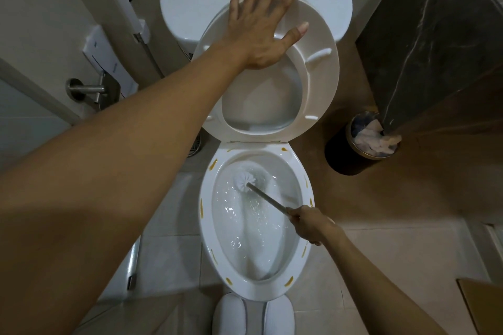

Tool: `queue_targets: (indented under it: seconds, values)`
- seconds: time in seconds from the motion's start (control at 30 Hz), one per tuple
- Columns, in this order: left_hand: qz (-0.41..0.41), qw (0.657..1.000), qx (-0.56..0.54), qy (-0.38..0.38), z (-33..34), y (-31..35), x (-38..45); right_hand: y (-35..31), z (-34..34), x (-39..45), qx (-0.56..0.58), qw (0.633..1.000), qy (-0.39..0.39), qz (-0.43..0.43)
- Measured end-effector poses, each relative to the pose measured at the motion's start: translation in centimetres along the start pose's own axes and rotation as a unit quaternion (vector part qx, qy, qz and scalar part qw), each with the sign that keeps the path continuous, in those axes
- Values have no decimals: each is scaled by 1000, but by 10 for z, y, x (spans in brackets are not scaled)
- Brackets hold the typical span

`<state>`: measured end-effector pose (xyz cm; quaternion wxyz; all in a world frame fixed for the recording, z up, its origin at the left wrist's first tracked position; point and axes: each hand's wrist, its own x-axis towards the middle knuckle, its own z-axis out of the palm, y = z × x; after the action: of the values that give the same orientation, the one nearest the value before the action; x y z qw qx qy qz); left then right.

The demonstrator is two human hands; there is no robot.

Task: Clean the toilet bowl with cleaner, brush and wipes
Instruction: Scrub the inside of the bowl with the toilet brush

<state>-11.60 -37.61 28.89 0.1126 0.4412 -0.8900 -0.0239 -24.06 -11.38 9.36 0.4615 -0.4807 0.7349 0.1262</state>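
Observation:
The white toilet bowl [207,206] fills the middle of the view, with water swirling inside and yellow-brown streaks dotted around its rim. The seat and lid [318,67] are raised against the tank [190,7]. My left hand [261,24] lies flat with spread fingers on the raised seat. My right hand [310,223] grips the grey handle of the toilet brush [246,179] above the bowl's right rim. The brush's white head sits at the upper left of the bowl's inside.
A black waste bin [343,155] with crumpled paper stands right of the toilet, beside a dark marble wall [435,48]. A bidet sprayer [122,5] and a metal holder [87,89] hang on the left wall. My white slippers [253,313] are just before the bowl.

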Motion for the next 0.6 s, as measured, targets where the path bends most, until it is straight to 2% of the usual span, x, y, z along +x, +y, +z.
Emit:
queue_targets:
  seconds: [0.13,0.3,0.43,0.5,0.6]
  values:
    - [-1,1000,-2,0,1,1,-1,1,7,-4,-37,999,-1,-7]
    - [-5,1000,1,4,1,1,0,-12,-10,-14,-22,998,-32,-51]
    - [-3,1000,-1,-1,0,0,0,-11,-9,-5,-12,998,31,-46]
    - [-4,1000,1,0,1,0,0,6,-8,-3,30,997,74,-18]
    - [-3,1000,9,2,2,0,0,21,-2,-3,79,993,92,11]
